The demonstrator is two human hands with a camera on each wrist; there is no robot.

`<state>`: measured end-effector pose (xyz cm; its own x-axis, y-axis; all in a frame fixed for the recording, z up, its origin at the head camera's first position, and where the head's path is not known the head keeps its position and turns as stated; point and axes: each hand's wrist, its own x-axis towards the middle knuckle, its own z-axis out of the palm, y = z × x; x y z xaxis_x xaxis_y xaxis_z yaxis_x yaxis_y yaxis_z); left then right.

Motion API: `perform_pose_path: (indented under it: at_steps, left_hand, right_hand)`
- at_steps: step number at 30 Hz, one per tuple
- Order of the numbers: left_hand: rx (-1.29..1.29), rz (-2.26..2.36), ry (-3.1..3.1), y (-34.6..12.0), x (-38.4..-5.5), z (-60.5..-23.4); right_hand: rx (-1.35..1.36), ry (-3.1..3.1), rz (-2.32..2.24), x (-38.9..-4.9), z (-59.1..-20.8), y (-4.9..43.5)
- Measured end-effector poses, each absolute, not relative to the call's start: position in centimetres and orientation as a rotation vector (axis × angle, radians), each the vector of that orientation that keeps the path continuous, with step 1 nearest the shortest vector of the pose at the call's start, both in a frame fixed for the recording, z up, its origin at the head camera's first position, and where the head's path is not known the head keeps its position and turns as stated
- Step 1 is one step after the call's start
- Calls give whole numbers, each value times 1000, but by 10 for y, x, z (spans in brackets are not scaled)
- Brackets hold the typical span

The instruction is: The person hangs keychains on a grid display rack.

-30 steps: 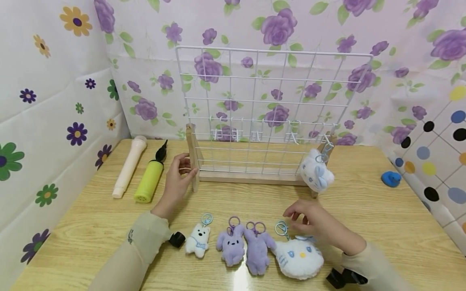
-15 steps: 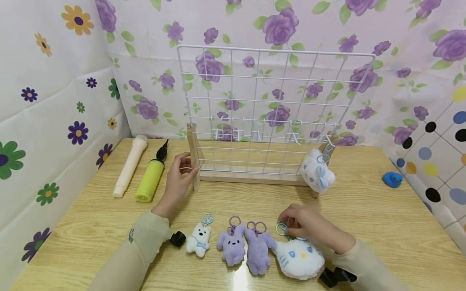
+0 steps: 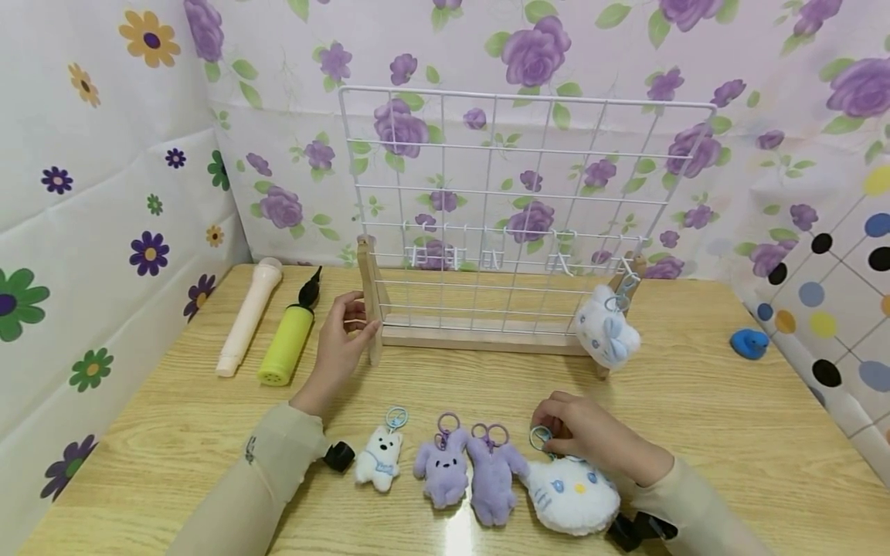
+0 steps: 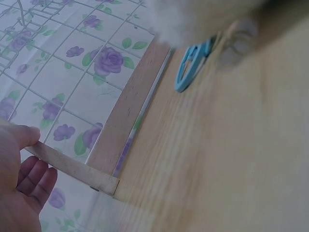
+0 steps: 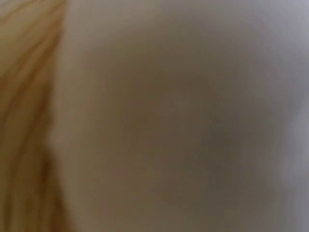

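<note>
My left hand grips the left wooden leg of the white wire grid rack; in the left wrist view the thumb lies on one side of that leg and the fingers on the other. At the front right, my right hand pinches the blue key ring of a white cat-face plush keychain, which lies face up on the table. Pale blur fills most of the right wrist view. Another white cat plush with a blue bow hangs from the rack's right hook.
Two purple plush keychains and a small white bear keychain lie left of the cat. Several white hooks hang on the grid. A yellow pump, a pale tube and a blue duck sit farther out.
My right hand has moved left and down onto the cat keychain's ring and now pinches it. The ring has shifted slightly. My left hand stays on the rack leg.
</note>
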<state>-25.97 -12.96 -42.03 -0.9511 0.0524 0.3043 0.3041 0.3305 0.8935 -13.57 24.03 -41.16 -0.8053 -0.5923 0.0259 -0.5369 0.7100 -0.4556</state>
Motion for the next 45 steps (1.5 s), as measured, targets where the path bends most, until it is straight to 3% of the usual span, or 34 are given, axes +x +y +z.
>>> perform_pose_path:
  at_steps: [24, 45]
  left_hand:
    - [-318, -1691, -2362, -130, -257, -419]
    - [-324, -1682, -2376, -129, -258, -418]
  right_hand:
    - [-823, 2645, -972, -134, -394, 252]
    - [-969, 2730, -1022, -122, -357, 267]
